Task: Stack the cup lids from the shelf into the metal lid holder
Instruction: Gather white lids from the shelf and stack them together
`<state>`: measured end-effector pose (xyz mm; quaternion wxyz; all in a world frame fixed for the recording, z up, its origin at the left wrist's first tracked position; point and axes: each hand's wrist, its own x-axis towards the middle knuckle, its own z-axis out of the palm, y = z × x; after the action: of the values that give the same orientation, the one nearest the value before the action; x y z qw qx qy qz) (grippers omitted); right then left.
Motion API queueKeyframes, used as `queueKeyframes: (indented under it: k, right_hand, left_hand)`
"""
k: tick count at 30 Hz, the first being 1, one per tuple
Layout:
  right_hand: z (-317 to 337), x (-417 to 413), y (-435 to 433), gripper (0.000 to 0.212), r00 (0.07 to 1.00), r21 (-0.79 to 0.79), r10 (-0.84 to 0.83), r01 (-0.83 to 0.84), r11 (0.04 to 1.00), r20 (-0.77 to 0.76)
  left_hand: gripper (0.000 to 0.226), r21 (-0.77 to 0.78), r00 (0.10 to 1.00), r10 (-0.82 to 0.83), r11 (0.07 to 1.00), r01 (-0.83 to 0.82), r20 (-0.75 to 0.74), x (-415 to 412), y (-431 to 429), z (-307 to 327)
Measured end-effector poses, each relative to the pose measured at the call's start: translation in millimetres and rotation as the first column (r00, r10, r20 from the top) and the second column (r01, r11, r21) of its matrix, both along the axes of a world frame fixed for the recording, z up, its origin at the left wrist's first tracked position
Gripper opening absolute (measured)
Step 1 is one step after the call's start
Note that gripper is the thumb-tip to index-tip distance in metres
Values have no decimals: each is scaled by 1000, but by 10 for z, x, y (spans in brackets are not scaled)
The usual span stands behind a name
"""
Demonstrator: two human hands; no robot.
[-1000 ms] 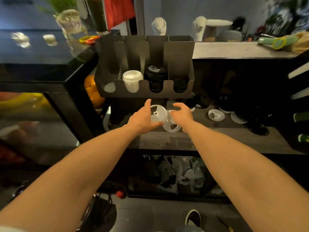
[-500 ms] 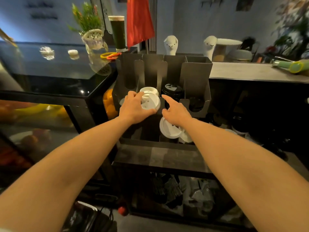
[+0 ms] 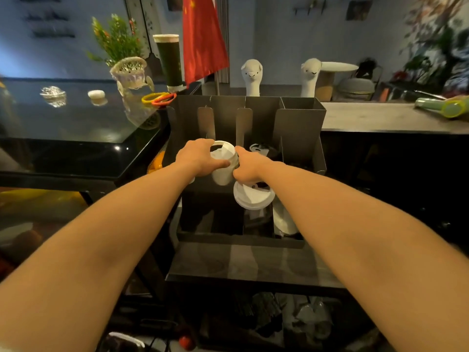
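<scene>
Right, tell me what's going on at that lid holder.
A person is loading cup lids into the metal lid holder. The left hand grips the white lid stack in the second slot from the left, thumb across its front. The right hand is close beside that stack and holds another white lid underneath. Black lids sit in the next slot.

left arm: I am reaching forward, bare and almost straight | left grip point(image 3: 198, 157): I am curling thumb and fingers round the lid stack point(image 3: 223, 174) | right arm: I am reaching in alongside | right grip point(image 3: 250, 166): I am stretching the index finger to the stack and holding a single lid point(image 3: 253, 199) underneath
</scene>
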<state>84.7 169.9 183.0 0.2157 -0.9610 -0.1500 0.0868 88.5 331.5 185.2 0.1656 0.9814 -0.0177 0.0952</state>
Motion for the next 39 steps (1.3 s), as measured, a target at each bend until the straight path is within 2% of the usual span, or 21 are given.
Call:
queueKeyframes:
  k: [5,14,18,24,29,31,35,39]
  right_hand:
    - [-38,108,76,86,999,-55,-23,22,998,-24]
    - [-55,163,77,81,998,-50,-54,55,997,17]
    - [-73,136,58,75,999,-95,-46,46,994,2]
    - [-125,91,51,84,1000,-219,-21,21,975,2]
    - [-183,75,77,91,999,-239,-27,31,971,20]
    - [-185,76,90,92,999,-236,-31,35,971,21]
    - [-184,87,106,95,999,-224,-41,42,974,11]
    - [-146,119,112,93,999,-240,-44,43,970,-1]
  left_hand:
    - [73,36,1000,-14,999,14,-10,76,-10,41]
    - [75,5,998,-4,1000,4,61,93,-14,-5]
    - [76,65,1000,-22,998,22,6,120,-28,-60]
    - [71,74,998,-7,997,12,-68,186,-19,-161]
    - [74,146,991,-1,989,21,-137,260,-40,-116]
    - [73,200,991,15,980,12,-131,258,-51,-106]
    - [71,428,997,40,904,-9,-65,207,-95,-80]
    - [69,481,997,51,877,-14,-64,180,-120,-77]
